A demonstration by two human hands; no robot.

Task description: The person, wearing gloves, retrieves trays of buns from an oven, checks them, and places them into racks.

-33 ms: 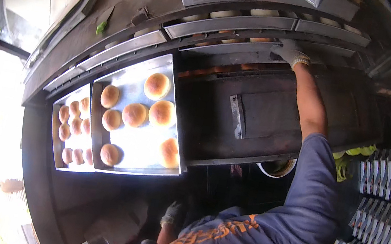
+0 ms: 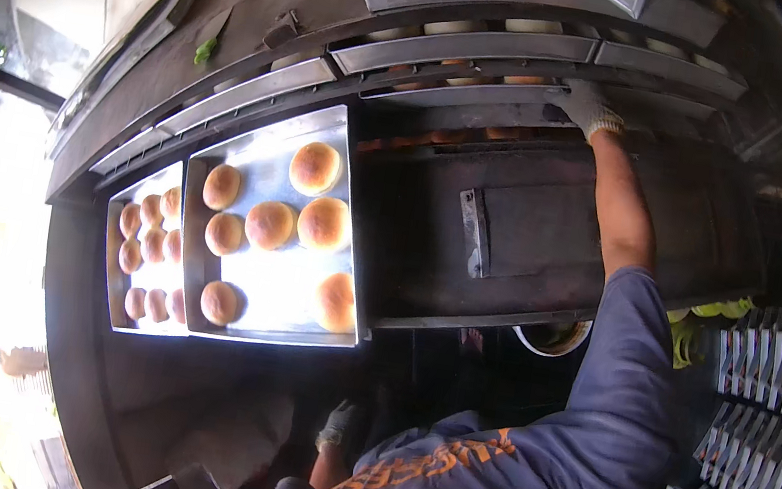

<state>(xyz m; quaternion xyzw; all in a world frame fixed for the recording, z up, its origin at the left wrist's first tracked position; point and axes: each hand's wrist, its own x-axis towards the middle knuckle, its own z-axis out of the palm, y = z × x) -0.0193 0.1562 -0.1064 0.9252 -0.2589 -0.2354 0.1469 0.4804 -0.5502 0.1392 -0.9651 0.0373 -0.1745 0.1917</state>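
Note:
My right hand (image 2: 588,108), in a pale knitted glove, reaches up to a dark oven. Its fingers close round the rim of a long metal baking tray (image 2: 477,109), which sits in a slot beneath other trays. Browned buns show behind that tray's edge. To the left, a large shiny tray (image 2: 194,261) juts from the oven with several round golden buns (image 2: 324,224) spaced apart on it. My left hand (image 2: 338,423), also gloved, hangs low beside my body, its fingers loosely extended and holding nothing visible.
A second tray of buns (image 2: 111,269) stands left of the large one. More trays (image 2: 470,52) line the shelf above. A dark oven door with a metal handle (image 2: 475,234) lies before me. A round container (image 2: 554,338) is below; slatted metal racks (image 2: 770,362) stand at right.
My left hand has shifted slightly left. My right hand stays on the tray's rim, and the trays of buns remain in place.

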